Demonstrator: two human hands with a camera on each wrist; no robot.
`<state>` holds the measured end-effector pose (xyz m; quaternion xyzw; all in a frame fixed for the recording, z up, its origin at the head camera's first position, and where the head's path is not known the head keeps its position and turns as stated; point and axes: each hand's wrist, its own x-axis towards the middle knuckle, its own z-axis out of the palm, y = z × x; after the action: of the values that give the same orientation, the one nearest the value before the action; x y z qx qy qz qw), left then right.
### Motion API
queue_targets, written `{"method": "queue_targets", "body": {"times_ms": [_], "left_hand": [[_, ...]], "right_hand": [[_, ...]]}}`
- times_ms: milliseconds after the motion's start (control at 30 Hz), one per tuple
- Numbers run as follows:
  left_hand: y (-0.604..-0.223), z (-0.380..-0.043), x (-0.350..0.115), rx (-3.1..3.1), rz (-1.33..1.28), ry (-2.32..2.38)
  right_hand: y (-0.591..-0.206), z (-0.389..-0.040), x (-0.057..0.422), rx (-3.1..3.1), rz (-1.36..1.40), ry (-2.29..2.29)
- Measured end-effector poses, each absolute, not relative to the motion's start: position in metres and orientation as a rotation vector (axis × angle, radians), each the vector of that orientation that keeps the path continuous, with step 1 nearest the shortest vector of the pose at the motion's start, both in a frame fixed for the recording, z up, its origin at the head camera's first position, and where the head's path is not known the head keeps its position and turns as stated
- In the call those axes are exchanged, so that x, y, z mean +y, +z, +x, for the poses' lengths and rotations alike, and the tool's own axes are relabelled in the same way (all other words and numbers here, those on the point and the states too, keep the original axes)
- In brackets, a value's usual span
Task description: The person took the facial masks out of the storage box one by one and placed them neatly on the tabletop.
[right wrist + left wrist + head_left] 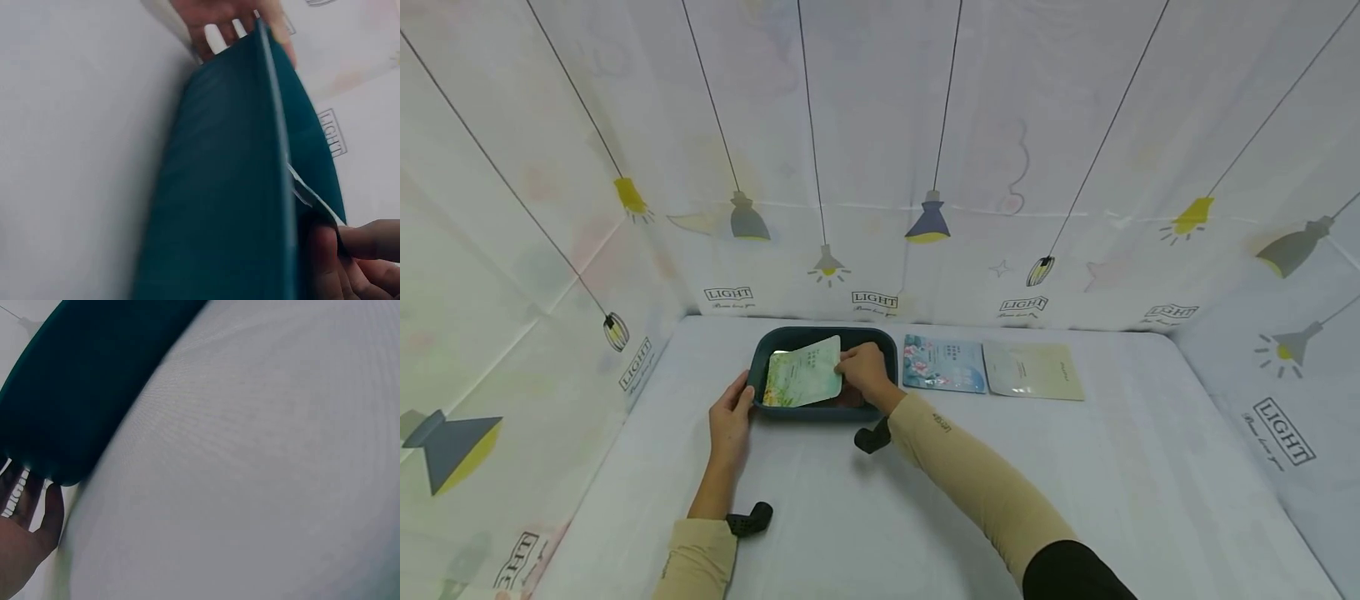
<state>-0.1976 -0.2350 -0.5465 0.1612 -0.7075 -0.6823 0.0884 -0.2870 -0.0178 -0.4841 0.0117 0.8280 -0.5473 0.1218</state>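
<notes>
A dark teal plastic bin (827,414) stands on the white table. My right hand (867,371) reaches over it and pinches the right edge of a flat green sheet mask packet (805,375) with yellow flower print. The packet lies tilted across the bin's opening; in the right wrist view, the thumb and fingers (359,250) grip its edge just inside the rim. At the bin's left end, my left hand (730,421) rests its extended fingers and thumb against the outer wall. Under the packet, something reddish-brown (850,398) shows partly inside the bin.
Right of the bin lie a blue flowered packet (943,364) and a pale yellow-green packet (1033,371), side by side and flat. A white curtain (880,125) printed with lamps surrounds the table (1075,483) at the back and sides.
</notes>
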Motion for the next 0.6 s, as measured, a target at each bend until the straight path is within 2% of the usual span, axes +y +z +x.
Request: {"method": "queue_targets", "body": {"times_ms": [600], "left_hand": [[-0.549,-0.198,-0.236,-2.088,0.436,-2.033]], "right_hand": [[-0.460,-0.289,0.011,2.295,0.037,-1.715]]}}
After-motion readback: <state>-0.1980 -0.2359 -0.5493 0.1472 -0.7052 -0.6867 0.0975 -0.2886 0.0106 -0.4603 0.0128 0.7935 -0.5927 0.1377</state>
